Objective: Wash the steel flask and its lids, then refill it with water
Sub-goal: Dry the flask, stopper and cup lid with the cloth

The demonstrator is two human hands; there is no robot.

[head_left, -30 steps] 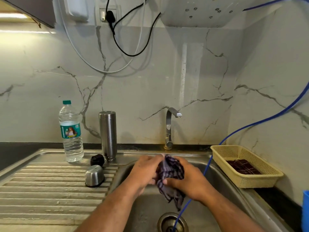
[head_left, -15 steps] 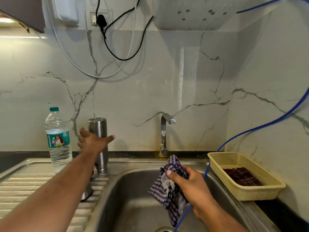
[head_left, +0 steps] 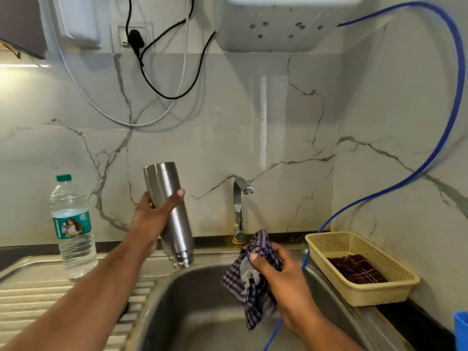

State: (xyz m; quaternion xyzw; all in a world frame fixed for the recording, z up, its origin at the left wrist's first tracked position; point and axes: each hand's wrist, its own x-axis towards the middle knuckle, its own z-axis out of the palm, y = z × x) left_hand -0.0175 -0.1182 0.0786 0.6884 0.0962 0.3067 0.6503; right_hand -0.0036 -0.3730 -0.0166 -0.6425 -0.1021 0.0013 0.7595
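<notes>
1. The left hand (head_left: 152, 219) is wrapped around the tall cylindrical steel flask (head_left: 169, 211), fingers on its far side and the thumb on the near side.
2. The flask is held in the air, upside down and slightly tilted, its narrow mouth end over the back rim of the stainless steel sink (head_left: 192, 307).
3. The right hand (head_left: 276, 272) is closed around a crumpled purple checked cloth (head_left: 253, 282) above the basin; the cloth hangs below the fist.
4. A curved steel tap (head_left: 239, 206) stands at the wall between both hands.
5. A clear plastic water bottle with green cap (head_left: 72, 226) stands upright on the ribbed drainboard, left of the flask.
6. A cream plastic basket (head_left: 359, 267) sits right of the sink with a dark folded cloth inside.
</notes>
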